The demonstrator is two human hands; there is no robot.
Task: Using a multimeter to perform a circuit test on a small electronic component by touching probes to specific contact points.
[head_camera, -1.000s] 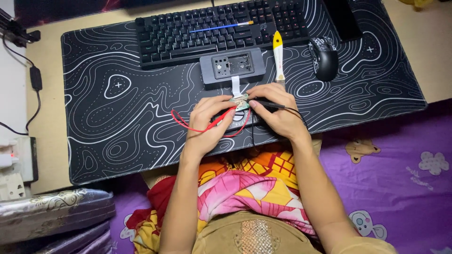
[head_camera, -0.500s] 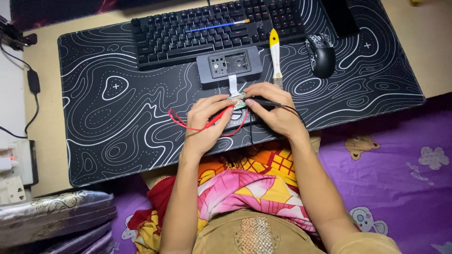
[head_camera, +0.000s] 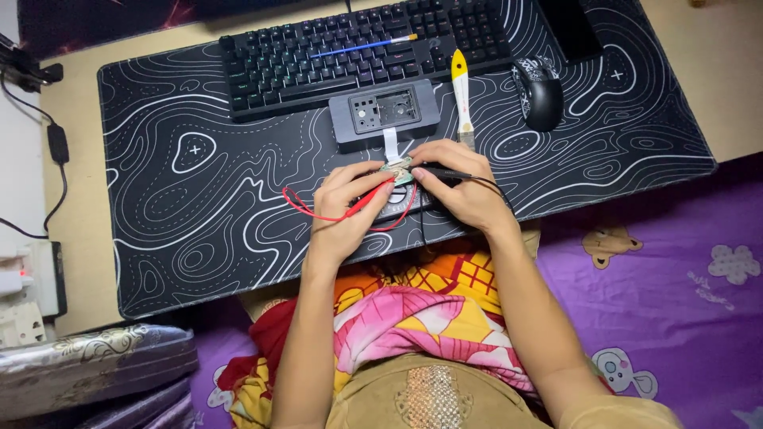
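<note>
Left hand (head_camera: 343,208): clamped on red probe (head_camera: 362,203), tip steadied on small circuit board (head_camera: 397,171).
Right hand (head_camera: 461,184): pinching black probe (head_camera: 442,171), from 3 o'clock.

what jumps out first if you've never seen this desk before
The eye lands mid-mat, where the left hand holds a red probe and the right hand a black probe, both tips meeting at a small circuit board. Just behind it sits a grey opened device, joined by a white ribbon cable. All of this lies on a black desk mat with white wavy lines, keyboard at its far edge.
</note>
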